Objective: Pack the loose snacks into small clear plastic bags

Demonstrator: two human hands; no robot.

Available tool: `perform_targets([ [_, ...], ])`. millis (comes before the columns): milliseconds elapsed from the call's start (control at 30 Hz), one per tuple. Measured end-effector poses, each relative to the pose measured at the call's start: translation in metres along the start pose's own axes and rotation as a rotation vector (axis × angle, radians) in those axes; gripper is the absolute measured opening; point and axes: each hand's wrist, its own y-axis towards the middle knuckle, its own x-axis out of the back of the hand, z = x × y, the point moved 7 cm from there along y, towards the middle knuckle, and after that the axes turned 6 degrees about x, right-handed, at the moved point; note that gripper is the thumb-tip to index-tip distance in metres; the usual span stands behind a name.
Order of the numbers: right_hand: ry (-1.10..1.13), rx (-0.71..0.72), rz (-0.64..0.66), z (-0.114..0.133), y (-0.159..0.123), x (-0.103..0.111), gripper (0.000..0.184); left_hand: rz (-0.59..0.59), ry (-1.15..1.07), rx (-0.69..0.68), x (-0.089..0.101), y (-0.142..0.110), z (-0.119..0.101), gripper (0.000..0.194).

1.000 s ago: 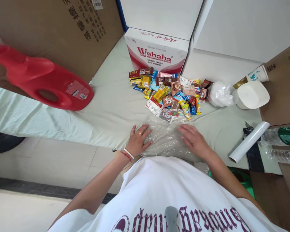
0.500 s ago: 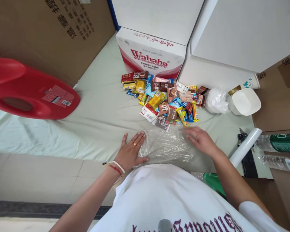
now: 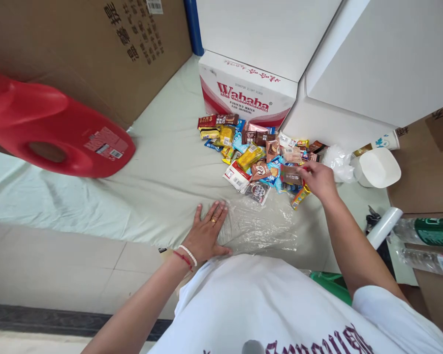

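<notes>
My left hand (image 3: 205, 232) lies flat with fingers spread on the left edge of a clear plastic bag (image 3: 264, 227) spread on the pale green sheet (image 3: 162, 172). My right hand (image 3: 318, 179) is stretched forward at the right side of a pile of wrapped snacks (image 3: 258, 152). Its fingers are pinched on a brown snack packet (image 3: 291, 174) at the pile's near right edge. The pile holds several small packets in brown, yellow, blue and red wrappers.
A red jug (image 3: 51, 132) lies on its side at the left. A Wahaha carton (image 3: 249, 93) and white boxes (image 3: 372, 64) stand behind the pile, a brown carton (image 3: 77, 44) at the back left. A white bowl (image 3: 378, 167), paper cup (image 3: 386, 141), crumpled bag (image 3: 337, 160), film roll (image 3: 384, 227) and bottles (image 3: 428, 231) sit right.
My right hand left the plastic bag, reached forward to the snack pile and closed on a brown packet. My left hand stayed flat on the bag's left edge.
</notes>
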Motion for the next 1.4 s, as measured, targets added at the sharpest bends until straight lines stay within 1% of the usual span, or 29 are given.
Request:
perform_targets([
  [67,0.276,-0.152,-0.191,-0.017,-0.022,0.026,0.027,-0.012,-0.003,0.007,0.001,0.000,0.001,0.133],
  [100,0.417,-0.199,-0.249,-0.020,-0.034,0.033,0.030,-0.020,-0.001,0.011,0.002,0.000,0.001,0.133],
  [133,0.550,-0.227,-0.270,-0.018,-0.047,0.034,0.032,-0.027,0.001,0.014,0.002,0.000,0.001,0.132],
  [167,0.672,-0.245,-0.251,-0.012,-0.059,0.031,0.034,-0.032,0.004,0.016,0.003,0.000,0.001,0.131],
  [233,0.866,-0.279,-0.118,0.007,-0.082,0.011,0.037,-0.031,0.001,0.023,0.003,0.001,0.001,0.130],
  [300,0.965,-0.298,0.061,0.031,-0.105,-0.020,0.039,-0.015,-0.007,0.032,0.002,0.001,0.000,0.132],
  [367,0.944,-0.277,0.242,0.051,-0.124,-0.053,0.040,0.006,-0.011,0.040,0.001,0.002,0.000,0.137],
  [433,0.787,-0.199,0.390,0.063,-0.133,-0.081,0.038,0.021,-0.007,0.052,0.001,0.002,0.000,0.139],
  [467,0.672,-0.137,0.427,0.066,-0.133,-0.089,0.037,0.025,-0.003,0.058,0.001,0.003,0.000,0.140],
  [500,0.553,-0.068,0.433,0.068,-0.128,-0.093,0.035,0.026,0.000,0.063,0.001,0.003,-0.001,0.139],
  [567,0.330,0.046,0.362,0.067,-0.108,-0.090,0.034,0.024,0.006,0.059,0.001,0.002,-0.002,0.137],
  [600,0.232,0.076,0.310,0.065,-0.095,-0.085,0.034,0.019,0.008,0.054,0.001,0.001,-0.003,0.137],
  [667,0.065,0.068,0.240,0.060,-0.066,-0.077,0.036,0.001,0.009,0.047,0.001,-0.001,-0.005,0.136],
  [700,-0.008,0.047,0.247,0.059,-0.053,-0.077,0.035,-0.011,0.007,0.047,0.002,-0.001,-0.005,0.134],
  [767,-0.121,0.019,0.330,0.061,-0.035,-0.086,0.033,-0.040,-0.004,0.056,0.003,-0.002,-0.005,0.123],
  [833,-0.199,0.017,0.415,0.066,-0.026,-0.100,0.036,-0.068,-0.018,0.080,0.005,-0.002,-0.003,0.099],
  [900,-0.228,0.019,0.441,0.070,-0.024,-0.111,0.040,-0.093,-0.023,0.115,0.007,-0.001,-0.002,0.077],
  [933,-0.190,-0.001,0.444,0.069,-0.024,-0.115,0.040,-0.107,-0.020,0.132,0.008,0.000,-0.001,0.071],
  [1000,-0.018,-0.073,0.467,0.062,-0.026,-0.121,0.035,-0.131,-0.010,0.157,0.010,0.001,-0.001,0.065],
  [1033,0.079,-0.108,0.480,0.056,-0.028,-0.122,0.035,-0.140,-0.003,0.165,0.011,0.001,-0.002,0.064],
  [1100,0.223,-0.148,0.488,0.042,-0.031,-0.118,0.044,-0.149,0.005,0.169,0.012,0.001,-0.003,0.065],
  [1167,0.356,-0.173,0.418,0.027,-0.035,-0.105,0.052,-0.147,0.004,0.155,0.011,0.000,-0.004,0.074],
  [1200,0.442,-0.196,0.340,0.018,-0.037,-0.094,0.055,-0.145,-0.001,0.147,0.011,-0.001,-0.005,0.080],
  [1267,0.612,-0.256,0.108,-0.002,-0.044,-0.065,0.057,-0.145,-0.018,0.134,0.010,-0.002,-0.006,0.093],
  [1333,0.708,-0.310,-0.132,-0.018,-0.055,-0.033,0.054,-0.149,-0.036,0.130,0.010,-0.003,-0.005,0.097],
  [1367,0.743,-0.334,-0.217,-0.023,-0.063,-0.020,0.051,-0.154,-0.044,0.129,0.010,-0.003,-0.005,0.096],
  [1400,0.780,-0.356,-0.260,-0.024,-0.071,-0.011,0.049,-0.160,-0.051,0.131,0.011,-0.004,-0.004,0.093],
])
